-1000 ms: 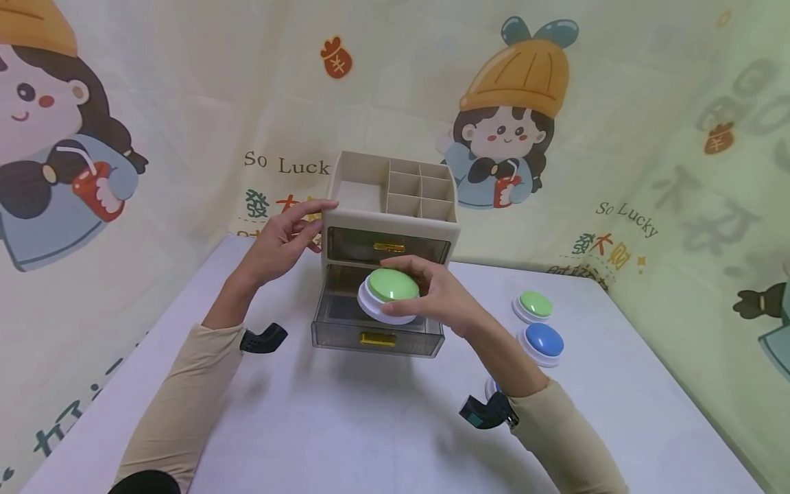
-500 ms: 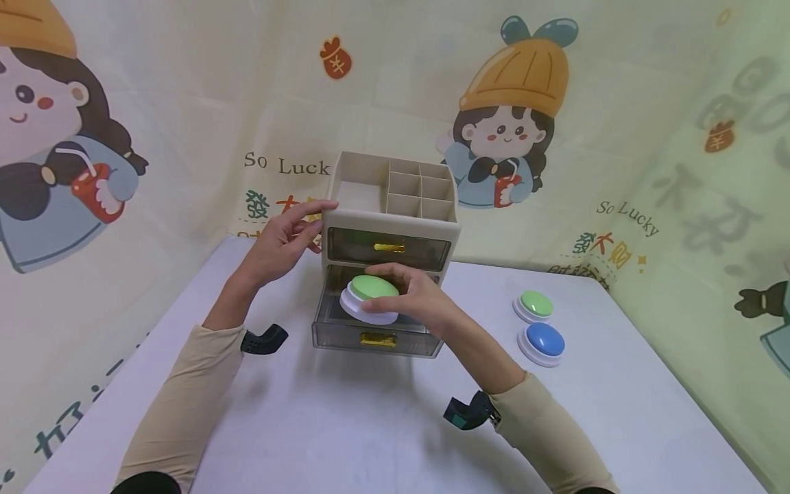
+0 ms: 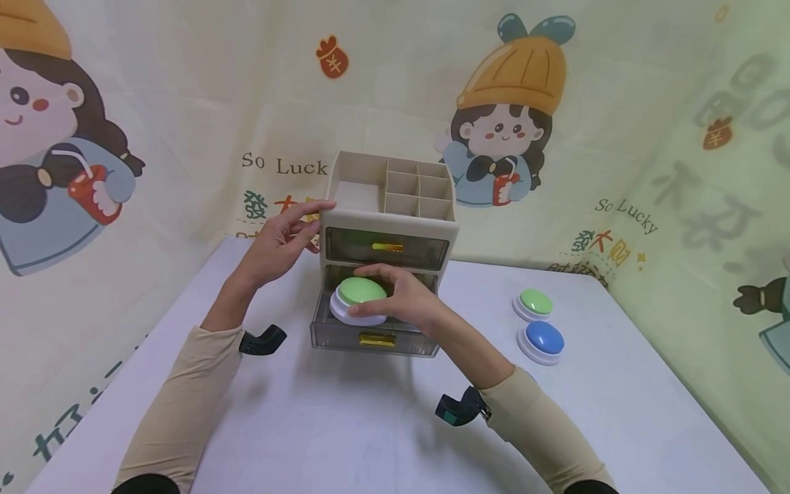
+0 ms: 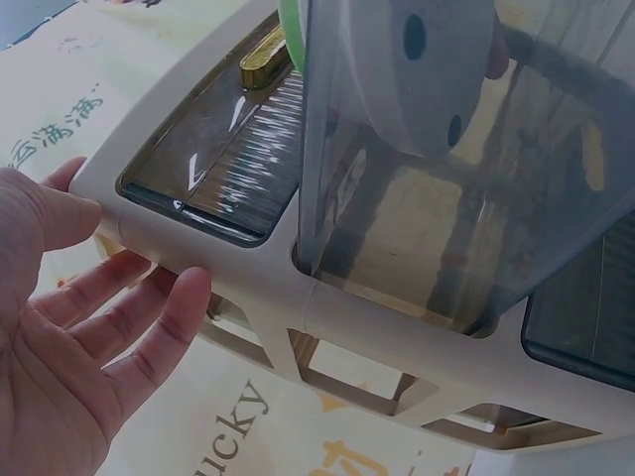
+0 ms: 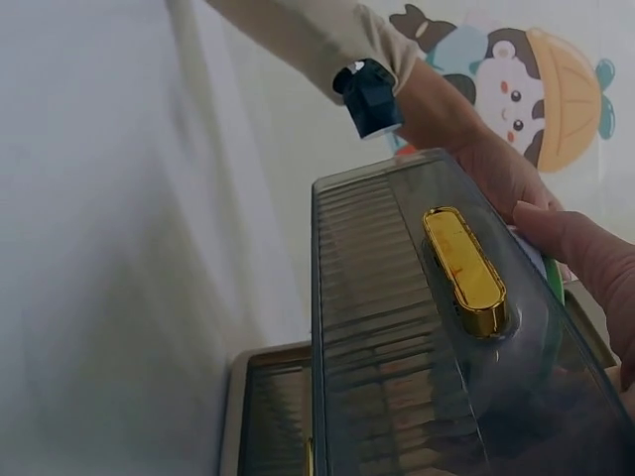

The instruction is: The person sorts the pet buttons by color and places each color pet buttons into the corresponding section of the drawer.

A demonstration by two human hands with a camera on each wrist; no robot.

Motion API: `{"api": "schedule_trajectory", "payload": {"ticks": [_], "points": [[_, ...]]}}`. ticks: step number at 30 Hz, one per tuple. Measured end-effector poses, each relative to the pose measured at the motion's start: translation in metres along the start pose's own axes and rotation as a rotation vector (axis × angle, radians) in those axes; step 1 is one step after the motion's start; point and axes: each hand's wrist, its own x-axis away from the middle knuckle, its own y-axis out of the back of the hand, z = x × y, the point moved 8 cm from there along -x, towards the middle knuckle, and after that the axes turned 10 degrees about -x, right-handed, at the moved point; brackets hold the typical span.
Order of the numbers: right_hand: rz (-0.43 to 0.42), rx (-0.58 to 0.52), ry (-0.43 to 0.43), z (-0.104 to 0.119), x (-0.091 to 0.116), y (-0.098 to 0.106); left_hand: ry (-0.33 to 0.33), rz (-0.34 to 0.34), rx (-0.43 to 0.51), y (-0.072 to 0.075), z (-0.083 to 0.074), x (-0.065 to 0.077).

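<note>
A small cream organizer [image 3: 390, 218] stands on the table with its lower smoky clear drawer [image 3: 426, 343] pulled out. My right hand [image 3: 407, 298] holds a push button [image 3: 363, 289] with a green dome and white base, thumb and fingers at its rim. The button sits slightly tilted inside or just over the drawer; whether it touches the bottom I cannot tell. Through the drawer, the left wrist view shows the button's white underside [image 4: 427, 69]. With fingers extended, my left hand [image 3: 278, 243] touches the organizer's upper left front corner.
To the right lie another green button [image 3: 535, 302] and a blue button [image 3: 543, 339] on the white table [image 3: 345, 425]. The closed upper drawer [image 3: 426, 250] has a gold handle. Divided compartments [image 3: 404, 185] top the organizer. A printed cloth [image 3: 395, 62] hangs behind.
My right hand has carried the green button left and slightly down, farther into the open drawer, and the button tilts less. My left hand has stayed at the organizer's corner.
</note>
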Motion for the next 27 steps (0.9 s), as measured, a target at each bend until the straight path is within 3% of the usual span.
{"api": "schedule_trajectory", "payload": {"ticks": [8,12,21,27], "points": [[0.074,-0.111,0.055,0.003,0.002,-0.004,0.013,-0.007,-0.005,0.001,-0.001,0.000],[0.042,-0.104,0.109,0.007,0.005,-0.003,0.004,-0.009,-0.004,0.000,-0.001,0.001],[-0.157,0.210,0.482,0.036,0.025,-0.004,0.000,-0.015,-0.010,0.000,-0.001,0.000],[-0.182,0.281,0.590,0.044,0.035,-0.007,0.003,-0.012,-0.018,0.000,-0.002,0.000]]}}
